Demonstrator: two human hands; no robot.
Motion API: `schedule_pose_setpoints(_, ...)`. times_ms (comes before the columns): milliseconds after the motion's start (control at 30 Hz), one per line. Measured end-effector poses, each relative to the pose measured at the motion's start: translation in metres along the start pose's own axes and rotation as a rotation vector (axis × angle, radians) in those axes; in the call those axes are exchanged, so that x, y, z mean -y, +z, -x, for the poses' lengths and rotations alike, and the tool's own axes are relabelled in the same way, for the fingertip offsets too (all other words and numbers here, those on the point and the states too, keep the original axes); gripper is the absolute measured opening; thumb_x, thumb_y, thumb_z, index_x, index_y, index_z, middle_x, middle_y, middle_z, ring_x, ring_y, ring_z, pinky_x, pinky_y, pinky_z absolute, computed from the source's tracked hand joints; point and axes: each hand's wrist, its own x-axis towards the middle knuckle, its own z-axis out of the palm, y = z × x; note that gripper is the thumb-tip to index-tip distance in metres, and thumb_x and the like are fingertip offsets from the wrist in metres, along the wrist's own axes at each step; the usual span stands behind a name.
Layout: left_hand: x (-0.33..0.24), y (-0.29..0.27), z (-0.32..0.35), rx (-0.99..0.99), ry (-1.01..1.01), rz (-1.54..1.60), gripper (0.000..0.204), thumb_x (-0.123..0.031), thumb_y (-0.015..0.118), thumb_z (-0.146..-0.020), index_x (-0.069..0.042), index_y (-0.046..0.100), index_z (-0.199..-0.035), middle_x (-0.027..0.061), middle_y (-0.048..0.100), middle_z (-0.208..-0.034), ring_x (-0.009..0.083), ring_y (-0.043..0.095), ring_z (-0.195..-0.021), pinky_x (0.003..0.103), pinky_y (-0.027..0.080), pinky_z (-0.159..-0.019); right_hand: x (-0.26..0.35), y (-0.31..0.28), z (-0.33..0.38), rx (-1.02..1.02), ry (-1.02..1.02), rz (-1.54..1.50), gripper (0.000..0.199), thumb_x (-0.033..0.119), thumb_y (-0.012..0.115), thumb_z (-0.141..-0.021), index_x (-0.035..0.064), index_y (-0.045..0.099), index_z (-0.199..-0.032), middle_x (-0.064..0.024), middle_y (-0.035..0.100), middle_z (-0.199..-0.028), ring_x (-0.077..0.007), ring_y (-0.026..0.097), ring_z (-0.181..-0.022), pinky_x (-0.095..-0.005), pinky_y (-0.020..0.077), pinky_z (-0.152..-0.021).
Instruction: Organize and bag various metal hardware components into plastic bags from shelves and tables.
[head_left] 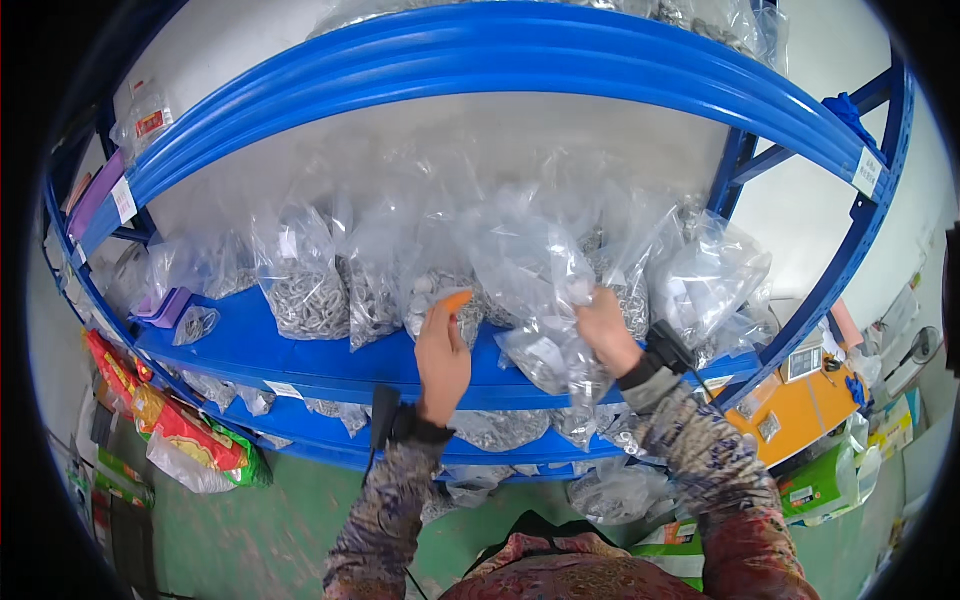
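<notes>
The small flat orange piece (456,299) is pinched at the fingertips of the left hand (441,358), held up in front of the row of bags on the blue metal shelf (250,345), near its front edge and about midway along it. Going from the left end of the shelf: a purple plastic tray (165,308) sits at the left corner with a small clear bag (194,324) just beside it, then comes a tall clear plastic bag filled with small grey metal parts (303,285), standing upright and well back from the front edge. Next is the left hand, its fingers closed on the orange piece with the thumb side toward the camera, a dark band at its wrist. To its right the right hand (604,331) is closed around the gathered neck of a crumpled clear plastic bag (545,290), which hangs partly over the front edge of the shelf. A black strap device (668,348) sits on that wrist. Further right, more clear bags of metal parts (708,280) stand toward the right end of the shelf. Below the left end, red and yellow packets (165,415) lie near the green floor (270,520).
</notes>
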Motion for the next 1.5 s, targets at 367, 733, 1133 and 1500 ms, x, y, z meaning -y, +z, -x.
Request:
schedule_pose_setpoints(367, -0.011, 0.057, 0.041, -0.047, -0.102, -0.092, 0.061, -0.015, 0.069, -0.071, 0.004, 0.038, -0.12, 0.0247, 0.047, -0.11, 0.0395, 0.044, -0.103, 0.043, 0.038, -0.086, 0.049, -0.083, 0.061, -0.052, -0.013, -0.227, 0.032, 0.009, 0.066, -0.075, 0.0026, 0.057, -0.106, -0.0009, 0.056, -0.079, -0.0076, 0.049, -0.069, -0.0206, 0.0393, -0.061)
schedule_pose_setpoints(733, 0.017, 0.098, -0.026, -0.105, 0.022, -0.557, 0.016, -0.015, 0.054, -0.076, -0.001, 0.058, -0.084, 0.0145, 0.054, -0.08, 0.0321, 0.052, -0.077, 0.042, 0.04, -0.066, 0.031, -0.161, 0.113, -0.369, 0.115, -0.272, 0.018, 0.0, 0.059, -0.079, 0.0027, 0.06, -0.097, 0.0058, 0.05, -0.069, -0.0018, 0.039, -0.057, -0.016, 0.0283, -0.05)
schedule_pose_setpoints(1133, -0.009, 0.056, 0.014, -0.13, -0.106, -0.151, 0.042, -0.02, 0.066, -0.076, 0.003, 0.05, -0.107, 0.0159, 0.052, -0.097, 0.0299, 0.05, -0.088, 0.038, 0.04, -0.077, -0.006, -0.151, 0.147, -0.302, 0.155, -0.333, 0.015, 0.005, 0.056, -0.082, 0.0022, 0.061, -0.096, 0.0036, 0.053, -0.074, -0.003, 0.043, -0.064, -0.017, 0.0334, -0.057)
schedule_pose_setpoints(1500, -0.058, 0.071, 0.032, 0.285, 0.287, -0.604, 0.051, -0.027, 0.057, -0.082, -0.007, 0.042, -0.127, 0.0173, 0.033, -0.135, 0.0343, 0.031, -0.125, 0.055, 0.017, -0.101, 0.0, -0.142, 0.14, -0.226, 0.217, -0.481, 0.016, 0.013, 0.055, -0.084, 0.0036, 0.063, -0.095, 0.0034, 0.05, -0.073, -0.0063, 0.041, -0.067, -0.0214, 0.0348, -0.06)
